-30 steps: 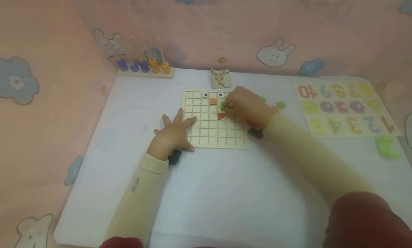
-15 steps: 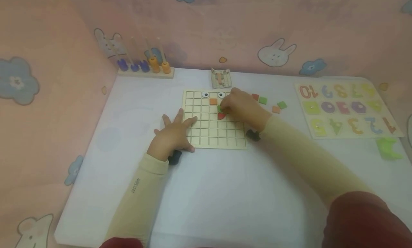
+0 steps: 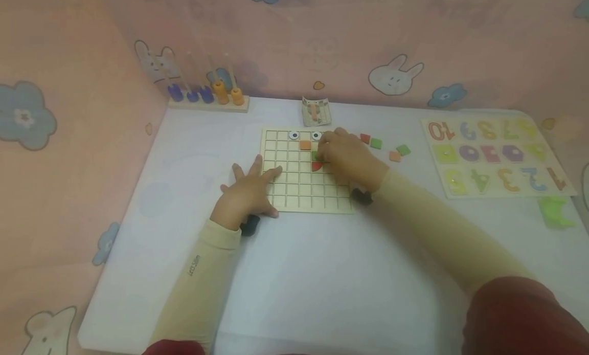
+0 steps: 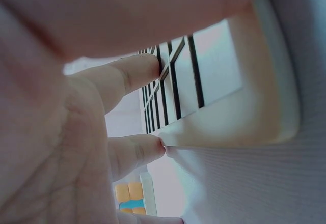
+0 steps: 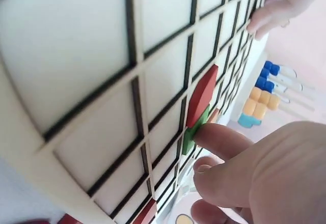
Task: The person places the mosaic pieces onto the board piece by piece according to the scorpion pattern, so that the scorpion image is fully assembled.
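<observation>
My left hand lies spread at the left edge of the wooden grid board, its fingertips touching the board in the left wrist view. Over the board's upper right part, my right hand has curled fingers and holds a small green square tile at a grid cell. The tile adjoins a red rounded tile, which lies just below it. An orange square and two round eye pieces sit in the upper cells. The fingers hide part of the green tile.
Loose green, orange and red tiles lie right of the board. A small picture card stands behind it. A bead abacus is at back left, a number puzzle at right, with a light green piece beside it.
My right hand has moved slightly left and down with the green tile, to the cell above the red tile. Loose tiles at right have come into sight. My left hand has stayed put.
</observation>
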`<state>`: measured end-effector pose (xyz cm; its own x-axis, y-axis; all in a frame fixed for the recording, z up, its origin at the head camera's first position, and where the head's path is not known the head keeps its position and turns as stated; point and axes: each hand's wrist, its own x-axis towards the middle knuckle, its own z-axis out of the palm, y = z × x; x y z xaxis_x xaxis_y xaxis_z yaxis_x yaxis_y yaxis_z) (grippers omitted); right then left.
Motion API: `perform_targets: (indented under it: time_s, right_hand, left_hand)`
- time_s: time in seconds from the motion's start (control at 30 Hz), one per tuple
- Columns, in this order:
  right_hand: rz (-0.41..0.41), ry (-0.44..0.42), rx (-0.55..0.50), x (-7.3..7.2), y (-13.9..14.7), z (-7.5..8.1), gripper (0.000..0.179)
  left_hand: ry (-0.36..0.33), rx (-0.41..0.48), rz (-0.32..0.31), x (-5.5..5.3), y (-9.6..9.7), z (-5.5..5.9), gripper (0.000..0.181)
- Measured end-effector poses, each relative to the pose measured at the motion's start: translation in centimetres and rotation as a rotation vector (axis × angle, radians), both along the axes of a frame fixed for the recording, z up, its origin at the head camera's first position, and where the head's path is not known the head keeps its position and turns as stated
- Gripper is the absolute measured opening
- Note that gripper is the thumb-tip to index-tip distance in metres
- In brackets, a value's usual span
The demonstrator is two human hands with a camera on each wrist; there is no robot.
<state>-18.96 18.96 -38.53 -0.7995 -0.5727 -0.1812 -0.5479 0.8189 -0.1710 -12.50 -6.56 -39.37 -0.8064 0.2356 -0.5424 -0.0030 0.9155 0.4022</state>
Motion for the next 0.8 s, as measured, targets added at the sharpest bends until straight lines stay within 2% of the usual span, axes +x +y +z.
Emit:
perform_targets:
  time_s: [0.13,0.27,0.4,0.53,0.8]
  right_hand:
    - [-0.029,-0.032,0.026,-0.4,-0.1,-0.1,0.027]
    - [-0.104,-0.091,-0.045,-1.0,1.0,-0.1,0.034]
    - [-0.227,-0.115,-0.14,-1.2,3.3,0.7,0.035]
    - [-0.318,-0.127,-0.138,-1.2,6.0,1.5,0.035]
    - [-0.376,-0.152,-0.138,-0.5,10.7,1.7,0.04]
  left_hand:
    - [0.0,-0.003,-0.002,0.0,0.0,0.1,0.118]
    - [-0.003,-0.001,0.001,0.0,0.0,0.1,0.118]
    - [-0.007,0.002,0.0,0.0,0.1,0.2,0.118]
    - [-0.009,0.003,0.0,0.0,0.1,0.3,0.118]
    - [-0.009,-0.004,0.001,0.1,0.2,0.6,0.117]
